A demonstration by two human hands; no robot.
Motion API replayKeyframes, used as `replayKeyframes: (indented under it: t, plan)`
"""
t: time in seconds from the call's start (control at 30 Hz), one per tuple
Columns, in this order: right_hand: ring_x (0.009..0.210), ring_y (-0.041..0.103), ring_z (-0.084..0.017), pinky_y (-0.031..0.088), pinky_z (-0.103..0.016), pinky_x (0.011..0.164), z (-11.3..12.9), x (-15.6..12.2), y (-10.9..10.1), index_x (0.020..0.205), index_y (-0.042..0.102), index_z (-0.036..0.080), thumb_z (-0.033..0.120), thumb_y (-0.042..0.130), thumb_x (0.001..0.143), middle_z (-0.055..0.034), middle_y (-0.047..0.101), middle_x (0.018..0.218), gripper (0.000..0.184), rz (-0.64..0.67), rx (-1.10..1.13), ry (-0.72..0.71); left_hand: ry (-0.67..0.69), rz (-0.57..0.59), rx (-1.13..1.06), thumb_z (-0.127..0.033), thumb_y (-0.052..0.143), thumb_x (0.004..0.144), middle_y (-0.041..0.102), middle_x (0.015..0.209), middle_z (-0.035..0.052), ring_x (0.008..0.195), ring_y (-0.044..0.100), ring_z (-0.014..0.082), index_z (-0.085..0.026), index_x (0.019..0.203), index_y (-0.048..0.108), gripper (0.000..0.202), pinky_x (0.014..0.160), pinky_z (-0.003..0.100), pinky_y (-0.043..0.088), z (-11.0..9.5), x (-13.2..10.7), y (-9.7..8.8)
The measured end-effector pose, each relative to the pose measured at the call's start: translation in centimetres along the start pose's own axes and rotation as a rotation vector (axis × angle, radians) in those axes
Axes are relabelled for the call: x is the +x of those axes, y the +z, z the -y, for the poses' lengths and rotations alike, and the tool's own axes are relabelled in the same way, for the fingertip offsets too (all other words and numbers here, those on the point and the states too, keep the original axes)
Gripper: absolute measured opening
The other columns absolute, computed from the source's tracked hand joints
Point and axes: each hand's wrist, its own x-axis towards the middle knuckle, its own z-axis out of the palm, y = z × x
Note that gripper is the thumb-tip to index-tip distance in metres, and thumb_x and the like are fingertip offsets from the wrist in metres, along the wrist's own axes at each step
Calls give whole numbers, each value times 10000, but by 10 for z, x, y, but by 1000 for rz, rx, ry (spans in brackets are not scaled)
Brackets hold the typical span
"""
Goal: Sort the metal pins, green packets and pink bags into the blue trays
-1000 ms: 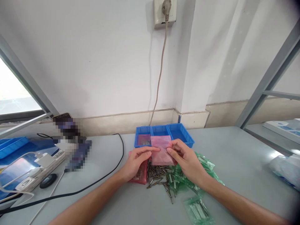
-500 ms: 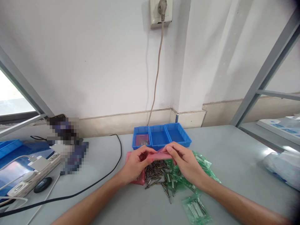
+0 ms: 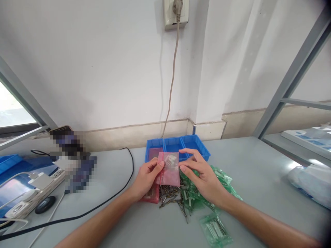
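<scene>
Turned up from a narrow, edge-on fold half a second ago, the pink plastic bag (image 3: 169, 177) now shows its broad side, with pale small parts visible within. It is raised over the pile of metal pins (image 3: 168, 200), between both hands, before the blue bins (image 3: 196, 147). The left hand (image 3: 147, 176) pinches its left edge between thumb and fingers; the right hand (image 3: 203, 174) has its fingers parted at the opposite edge, and whether they grip or merely touch I cannot tell.

The step in hand seems to be handling and flattening the bag; a further move would call for keeping that left pinch firm so the contents stay put.

Room is tight close by: a red-pink packet (image 3: 152, 197) lies under the left hand, green plastic packets (image 3: 193, 187) beneath the right, and the bins' near rims stand just behind. Bare grey tabletop (image 3: 261, 179) opens widely to the right
</scene>
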Motion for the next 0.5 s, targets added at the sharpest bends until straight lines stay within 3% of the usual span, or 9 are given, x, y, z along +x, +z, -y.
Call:
replayKeyframes:
  t: [0.13,0.27,0.37,0.5]
  plan:
    - [1286,641,-316,491,-504,1094,1,-4,0,1101,834,316,379,541,1116,-65,650,1523,300,67,-79,-127,-29,2,-60,-615,642,1024,693,999,44,888,618,197,-168,985,771,467,812,305,502,0,0,0]
    - [1219,678,-302,466,-511,1078,-1,-4,1,1237,800,337,325,558,1112,-61,717,1460,273,69,-132,-242,25,-3,-127,-554,645,1039,680,1369,101,1210,625,274,-163,914,813,443,1016,344,501,-2,1,-1]
    - [1203,682,-285,451,-492,1059,-1,-3,1,1243,799,359,304,535,1125,-45,730,1437,295,70,-125,-232,23,11,-169,-523,632,1049,594,1563,76,1321,603,312,-187,960,848,409,1078,376,495,-4,0,-3]
    - [1225,679,-281,422,-486,1079,-1,-1,0,1210,814,377,309,509,1139,-29,765,1368,320,49,-94,-177,8,38,-221,-479,626,1050,590,1588,57,1299,636,322,-211,1041,852,351,1077,409,514,-7,-1,-2]
